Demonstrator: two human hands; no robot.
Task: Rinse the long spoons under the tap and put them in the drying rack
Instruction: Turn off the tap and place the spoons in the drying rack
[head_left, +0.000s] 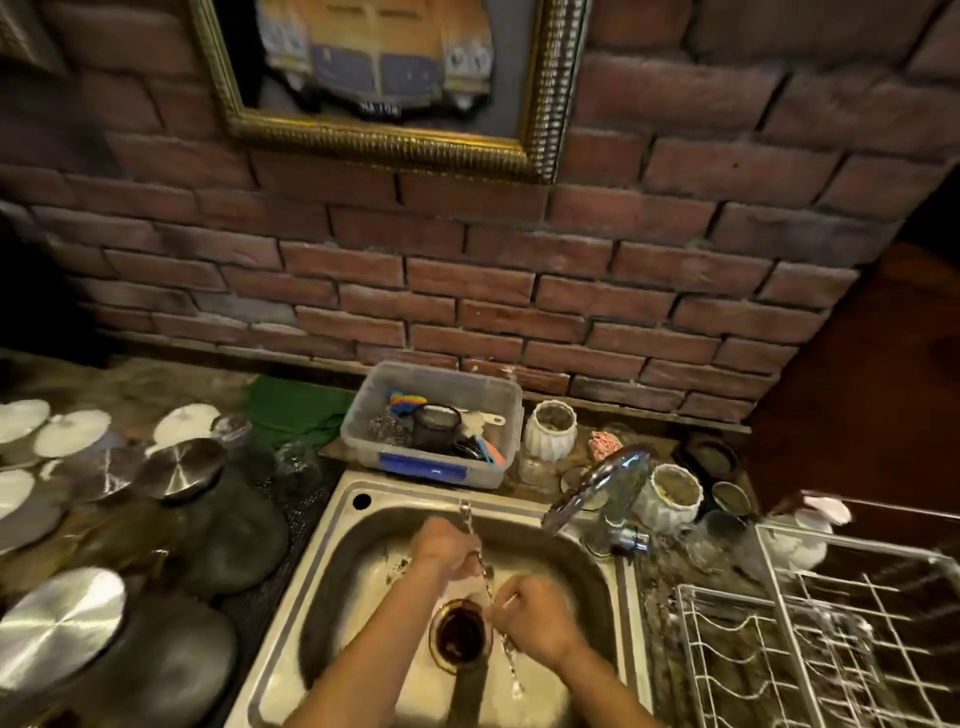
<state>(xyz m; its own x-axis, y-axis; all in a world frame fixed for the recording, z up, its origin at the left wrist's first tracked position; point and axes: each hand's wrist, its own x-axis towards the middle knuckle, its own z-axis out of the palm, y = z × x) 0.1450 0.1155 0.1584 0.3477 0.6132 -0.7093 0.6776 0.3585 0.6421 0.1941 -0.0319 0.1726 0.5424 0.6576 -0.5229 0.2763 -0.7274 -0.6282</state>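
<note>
While both hands work over the steel sink (358, 525), the long spoons (485, 574) run slantwise between them, from a tip near the sink's back rim down toward its front right corner; blur hides how many there are. The left hand (444, 545) curls its fingers round the upper stretch of the spoons, above the drain (460, 636). The right hand (537, 616), just right of the drain, pinches the lower stretch, and the far ends stick out below it. Neither hand touches the sink. At the sink's back right corner the tap (597, 486) points its spout down and left toward the left hand; I cannot tell whether water runs. Right of the sink stands the white wire drying rack (810, 639). Behind the sink, against the brick wall (519, 291), sits a clear plastic tub (436, 423) of scrubbers and brushes. Left of the sink, round metal lids (182, 465) lie on the counter.
</note>
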